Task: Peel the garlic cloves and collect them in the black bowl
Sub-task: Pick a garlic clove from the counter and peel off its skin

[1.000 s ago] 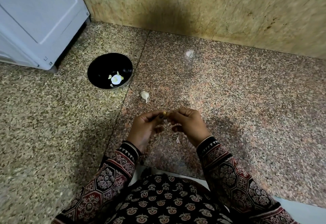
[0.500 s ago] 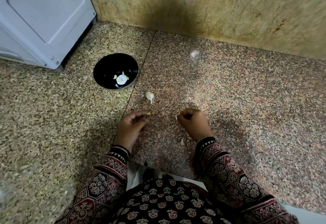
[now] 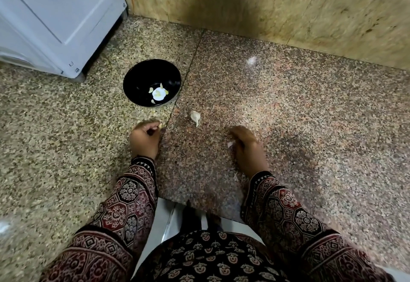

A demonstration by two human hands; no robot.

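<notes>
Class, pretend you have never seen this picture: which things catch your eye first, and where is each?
The round black bowl stands out on the speckled stone surface, left of centre, with pale peeled garlic cloves inside. Nearer and to its right lies a white unpeeled garlic clove. Below the bowl, the left hand pinches a small yellowish clove; the right hand is blurred.
</notes>
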